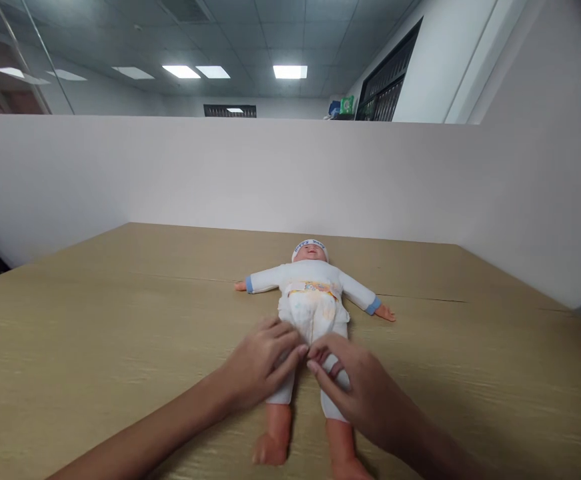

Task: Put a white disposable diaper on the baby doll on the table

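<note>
A baby doll (pixel 302 268) lies on its back on the table, head away from me, arms spread and legs toward me. It wears a white cap, a white long-sleeved top with blue cuffs and white trousers. Over the trousers sits a white diaper (pixel 315 313) with a coloured print along its waistband. My left hand (pixel 267 360) is over the thigh on the left, its curled fingers and thumb at the diaper's leg edge. Close beside it, my right hand (pixel 353 380) pinches at the diaper's lower edge between the legs. My fingers hide part of that edge.
The wood-patterned table (pixel 120 320) stretches out on both sides of the doll, with a thin seam across its far part. Behind it rises a low white partition (pixel 270 173), and a white wall (pixel 540 200) stands at the right.
</note>
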Available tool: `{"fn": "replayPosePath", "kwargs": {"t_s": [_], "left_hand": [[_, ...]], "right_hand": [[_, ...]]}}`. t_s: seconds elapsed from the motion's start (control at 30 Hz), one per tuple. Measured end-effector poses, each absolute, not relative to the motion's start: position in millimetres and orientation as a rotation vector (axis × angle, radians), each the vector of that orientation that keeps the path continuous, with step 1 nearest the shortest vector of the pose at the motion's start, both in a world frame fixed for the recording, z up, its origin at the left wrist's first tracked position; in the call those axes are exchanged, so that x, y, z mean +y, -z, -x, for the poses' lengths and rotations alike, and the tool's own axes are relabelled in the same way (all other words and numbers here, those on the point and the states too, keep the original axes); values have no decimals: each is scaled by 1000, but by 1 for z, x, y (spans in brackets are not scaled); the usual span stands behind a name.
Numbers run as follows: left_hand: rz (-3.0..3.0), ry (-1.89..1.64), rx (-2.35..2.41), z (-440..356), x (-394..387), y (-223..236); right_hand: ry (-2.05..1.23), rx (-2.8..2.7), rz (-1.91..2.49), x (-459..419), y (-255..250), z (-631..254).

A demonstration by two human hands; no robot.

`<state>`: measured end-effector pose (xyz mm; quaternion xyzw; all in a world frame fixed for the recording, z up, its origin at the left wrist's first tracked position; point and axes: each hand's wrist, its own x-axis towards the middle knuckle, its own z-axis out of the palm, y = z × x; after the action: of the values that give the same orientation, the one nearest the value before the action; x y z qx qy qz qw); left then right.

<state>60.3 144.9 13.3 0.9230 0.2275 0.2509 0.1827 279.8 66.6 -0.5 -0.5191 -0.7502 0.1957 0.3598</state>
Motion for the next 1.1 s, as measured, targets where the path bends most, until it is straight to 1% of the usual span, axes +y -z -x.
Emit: {"fn": "replayPosePath", "kwargs": {"t_s": [0.03, 0.1, 0.3, 0.47, 0.63, 0.93, 1.1], "left_hand": [[-2643, -619, 615, -58, 141, -11], [-2640, -554, 631, -57, 142, -4], [-2382, -629, 994, -67, 159, 7], [-2378, -618, 1070, -80, 164, 12], [-2344, -697, 1063, -84, 167, 17], [-2334, -936, 877, -78, 164, 26], [-2347, -873, 850, -79, 164, 22]], "right_hand": [[-540, -1973, 1336, 61, 6, -285], [-510, -1983, 1366, 60, 17, -295], [-331, -1897, 1539, 85, 27, -304], [-260, -1958, 1632, 85, 27, -292], [-273, -1945, 1653, 77, 31, -292], [-389, -1862, 1542, 67, 31, -288], [-457, -1846, 1537, 68, 29, -289]]}}
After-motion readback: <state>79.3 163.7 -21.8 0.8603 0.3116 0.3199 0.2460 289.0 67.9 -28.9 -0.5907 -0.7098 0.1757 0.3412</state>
